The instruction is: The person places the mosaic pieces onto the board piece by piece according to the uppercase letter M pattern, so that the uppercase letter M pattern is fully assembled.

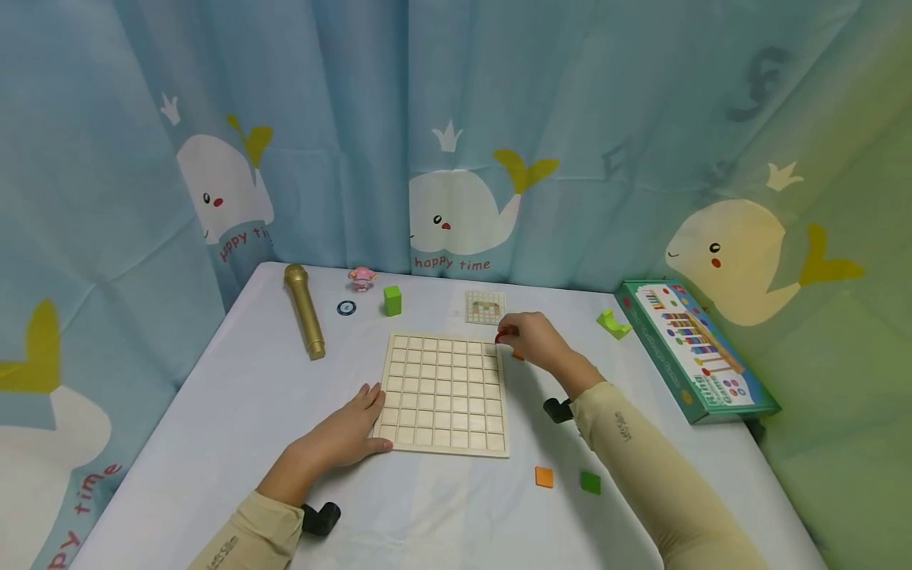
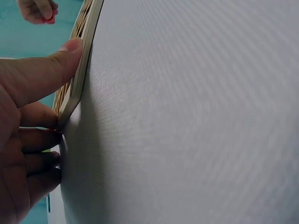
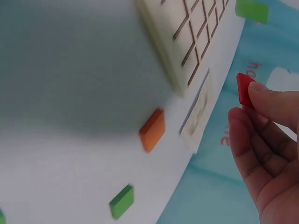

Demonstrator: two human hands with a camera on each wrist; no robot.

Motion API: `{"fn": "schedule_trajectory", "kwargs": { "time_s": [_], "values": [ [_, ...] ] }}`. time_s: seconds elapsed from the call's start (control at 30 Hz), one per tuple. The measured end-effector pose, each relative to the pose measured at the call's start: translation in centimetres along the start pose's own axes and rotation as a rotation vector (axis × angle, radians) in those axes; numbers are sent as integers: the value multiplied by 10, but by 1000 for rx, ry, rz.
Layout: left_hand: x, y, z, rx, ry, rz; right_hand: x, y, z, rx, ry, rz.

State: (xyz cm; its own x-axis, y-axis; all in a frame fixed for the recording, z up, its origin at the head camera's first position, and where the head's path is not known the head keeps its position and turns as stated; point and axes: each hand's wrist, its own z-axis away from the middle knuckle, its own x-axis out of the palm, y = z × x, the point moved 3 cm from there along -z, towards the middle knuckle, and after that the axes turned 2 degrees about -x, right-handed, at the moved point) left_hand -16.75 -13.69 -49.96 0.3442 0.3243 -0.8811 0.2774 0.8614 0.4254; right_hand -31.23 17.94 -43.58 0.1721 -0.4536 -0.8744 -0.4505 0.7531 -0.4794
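My right hand [image 1: 536, 339] pinches a small red square tile [image 3: 244, 90] between thumb and fingertips, above the far right corner of a pale wooden grid board [image 1: 442, 393]. Its grid squares show no tiles. My left hand [image 1: 349, 427] rests at the board's near left corner, with the thumb [image 2: 70, 51] along the near edge and the fingers, fairly straight, by the left edge. An orange tile [image 3: 153, 130] and a green tile [image 3: 122, 202] lie on the table below the right hand. Behind the board lies a small pattern card [image 1: 486, 307].
Another orange tile [image 1: 544, 476] and a green tile [image 1: 590, 481] lie at the near right. Around the back are a gold microphone [image 1: 305, 311], a pink figurine [image 1: 362, 278], a round token [image 1: 346, 308], a green block [image 1: 393, 301], a green curved piece [image 1: 613, 324] and a boxed game [image 1: 698, 348].
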Motion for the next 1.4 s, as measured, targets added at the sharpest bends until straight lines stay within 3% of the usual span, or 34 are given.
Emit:
{"fn": "schedule_trajectory", "kwargs": {
  "time_s": [0.37, 0.8, 1.4],
  "values": [
    [-4, 2, 3, 8, -12, -5, 19, -27, -17, -76, -19, -2],
    [-3, -1, 1, 14, 0, -10, 43, -51, -32, -68, -87, -64],
    [-2, 0, 1, 32, 0, 3, 71, -68, -42, -69, -125, -19]
  ]
}}
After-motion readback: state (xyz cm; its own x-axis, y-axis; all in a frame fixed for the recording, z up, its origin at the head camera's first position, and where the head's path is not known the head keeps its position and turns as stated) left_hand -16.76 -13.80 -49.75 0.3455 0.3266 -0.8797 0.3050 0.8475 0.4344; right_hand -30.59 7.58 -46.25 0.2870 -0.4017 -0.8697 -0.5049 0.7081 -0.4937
